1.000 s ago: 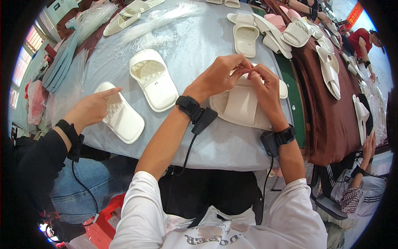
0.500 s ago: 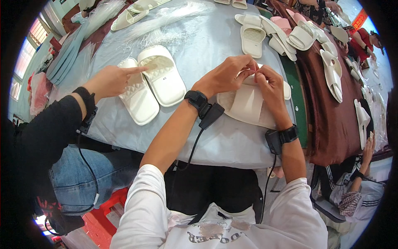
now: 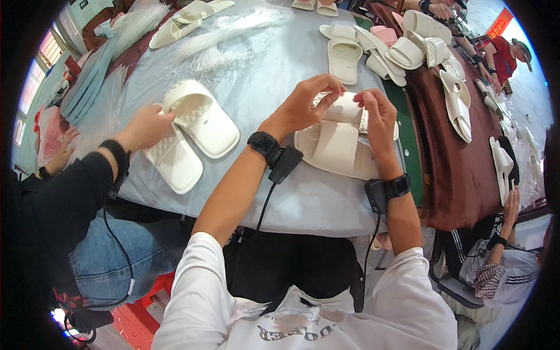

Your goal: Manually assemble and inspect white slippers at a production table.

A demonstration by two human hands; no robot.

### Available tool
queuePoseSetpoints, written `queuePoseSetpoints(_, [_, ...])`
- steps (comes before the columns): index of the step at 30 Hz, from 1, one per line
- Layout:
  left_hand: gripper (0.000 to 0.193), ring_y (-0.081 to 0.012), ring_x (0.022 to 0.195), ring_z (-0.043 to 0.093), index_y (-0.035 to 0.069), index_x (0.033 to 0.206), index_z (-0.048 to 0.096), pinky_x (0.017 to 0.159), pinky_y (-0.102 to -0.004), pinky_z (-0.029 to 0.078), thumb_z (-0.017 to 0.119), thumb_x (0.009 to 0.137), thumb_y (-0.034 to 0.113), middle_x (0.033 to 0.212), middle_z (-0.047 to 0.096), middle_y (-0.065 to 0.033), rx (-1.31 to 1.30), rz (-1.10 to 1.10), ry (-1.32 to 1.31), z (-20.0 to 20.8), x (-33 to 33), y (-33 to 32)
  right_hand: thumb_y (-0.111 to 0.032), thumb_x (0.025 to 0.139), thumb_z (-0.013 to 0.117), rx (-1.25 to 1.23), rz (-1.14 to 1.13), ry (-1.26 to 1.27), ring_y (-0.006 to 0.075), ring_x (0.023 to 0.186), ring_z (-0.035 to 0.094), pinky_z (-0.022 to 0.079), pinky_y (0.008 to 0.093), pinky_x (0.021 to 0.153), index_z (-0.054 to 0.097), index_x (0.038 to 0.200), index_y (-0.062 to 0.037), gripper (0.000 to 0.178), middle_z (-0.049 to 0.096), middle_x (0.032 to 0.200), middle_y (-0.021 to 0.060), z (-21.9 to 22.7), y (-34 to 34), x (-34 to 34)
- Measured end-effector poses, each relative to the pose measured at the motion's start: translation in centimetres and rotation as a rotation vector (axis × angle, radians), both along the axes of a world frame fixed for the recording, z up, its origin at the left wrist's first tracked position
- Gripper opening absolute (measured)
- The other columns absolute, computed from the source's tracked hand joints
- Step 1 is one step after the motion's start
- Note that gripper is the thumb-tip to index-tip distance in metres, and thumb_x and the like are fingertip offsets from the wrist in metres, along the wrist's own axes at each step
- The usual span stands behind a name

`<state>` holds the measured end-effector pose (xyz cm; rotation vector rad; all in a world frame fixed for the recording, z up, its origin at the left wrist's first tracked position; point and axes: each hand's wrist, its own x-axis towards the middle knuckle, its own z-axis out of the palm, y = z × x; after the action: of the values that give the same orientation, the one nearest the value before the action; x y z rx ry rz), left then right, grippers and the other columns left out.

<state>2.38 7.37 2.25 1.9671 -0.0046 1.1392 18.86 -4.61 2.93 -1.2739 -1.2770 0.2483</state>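
Note:
A pair of cream-white slide slippers (image 3: 333, 153) lies on the table in front of me, one partly over the other. Above their straps hovers my left hand (image 3: 304, 105), its thumb and fingers bent together in a pinch. Facing it is my right hand (image 3: 379, 114), fingers curled and tips close together, a small gap away from the left fingertips. Anything between the fingers of either hand is too small to make out. Both wrists carry a black strap with a cabled box.
At left a co-worker's hand (image 3: 150, 125) grips one slipper of another white pair (image 3: 204, 131). More slippers (image 3: 344, 55) lie at the far side and on the brown cloth (image 3: 434, 175) at right. Clear plastic bags (image 3: 233, 41) are spread at the back of the grey-covered table.
My two hands have drawn slightly apart above the slippers, where their fingertips met before. The co-worker's pointing finger has folded, and that hand now holds the left slipper. The whole view has shifted a little.

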Motion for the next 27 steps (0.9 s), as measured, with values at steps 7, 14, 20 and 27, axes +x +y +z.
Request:
queuePoseSetpoints(7, [0.011, -0.0254, 0.104, 0.066, 0.004, 0.095, 0.069, 0.094, -0.0358, 0.051, 0.075, 0.089, 0.010, 0.106, 0.068, -0.0089, 0.189, 0.126, 0.264, 6.4, -2.8, -1.4, -0.021, 0.096, 0.061, -0.263, -0.296, -0.212, 0.0244, 0.071, 0.063, 0.050, 0.0360, 0.070, 0.071, 0.094, 0.0033, 0.026, 0.068, 0.084, 0.0183, -0.9, -0.5, 7.1])
queuePoseSetpoints(14, [0.021, -0.0342, 0.120, 0.059, 0.004, 0.099, 0.070, 0.105, -0.0442, 0.045, 0.073, 0.084, 0.019, 0.119, 0.066, -0.0133, 0.526, 0.129, 0.593, 6.3, 1.5, -9.6, -0.028, 0.095, 0.060, -0.296, -0.532, -0.392, 0.0401, 0.079, 0.069, 0.052, 0.0472, 0.070, 0.073, 0.087, -0.0010, 0.031, 0.072, 0.084, 0.0204, -3.4, -0.8, 10.2])
queuePoseSetpoints(20, [0.030, -0.0376, 0.123, 0.056, 0.003, 0.105, 0.071, 0.106, -0.0479, 0.044, 0.067, 0.077, 0.013, 0.129, 0.060, -0.0160, 0.866, 0.541, 0.781, 3.5, -0.6, -9.2, -0.036, 0.098, 0.062, -0.393, -0.142, -0.046, 0.0177, 0.058, 0.069, 0.052, 0.0327, 0.060, 0.075, 0.071, 0.0015, 0.048, 0.069, 0.060, 0.0090, -2.1, -1.3, 9.4])
queuePoseSetpoints(27, [0.018, -0.0263, 0.099, 0.065, 0.008, 0.099, 0.066, 0.079, -0.0410, 0.052, 0.069, 0.081, 0.007, 0.106, 0.063, -0.0066, 0.954, 0.656, 1.000, 4.7, -5.7, -7.6, -0.036, 0.100, 0.061, -0.318, -0.120, -0.088, 0.0160, 0.058, 0.067, 0.051, 0.0333, 0.061, 0.075, 0.077, 0.0025, 0.047, 0.070, 0.062, 0.0085, -3.2, -0.7, 10.6])
